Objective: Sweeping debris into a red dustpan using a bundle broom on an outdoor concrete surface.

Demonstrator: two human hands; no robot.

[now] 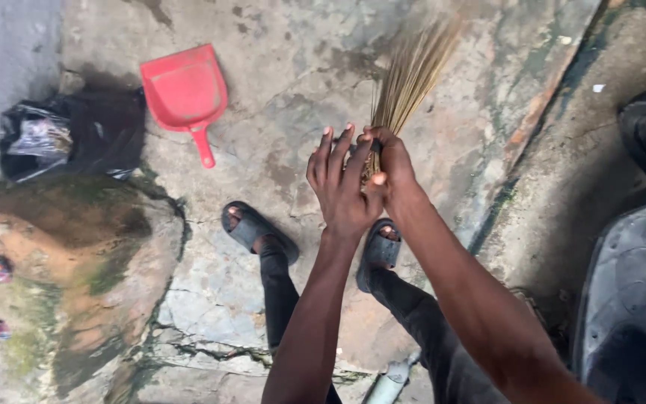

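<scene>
- Broom [411, 75]: a bundle of thin straw-coloured sticks, no long handle, held up in front of you above the floor, fanning away towards the top of the view.
- Right hand [392, 166]: your grip is clamped round the bound end of the bundle, thumb across it.
- Left hand [342, 183]: fingers spread and apart, palm pressed against the same bound end; it clasps nothing.
- Handling, as judged: the bundle looks light, stiff along its length but springy at the tips; single sticks could slide out or snap. Take hold at the tight bound end, where you have it, not along the loose fan.
- Floor [293, 67]: cracked, stained concrete, patchy with green growth and a brown earth patch at the left; uneven footing is likely.
- Surroundings: a red dustpan [186, 93] lies flat near a black plastic bag [69, 135], both well apart from the broom. A dark vehicle part [633, 284] stands close on your right. Your sandalled feet [252, 227] stand below the hands.
</scene>
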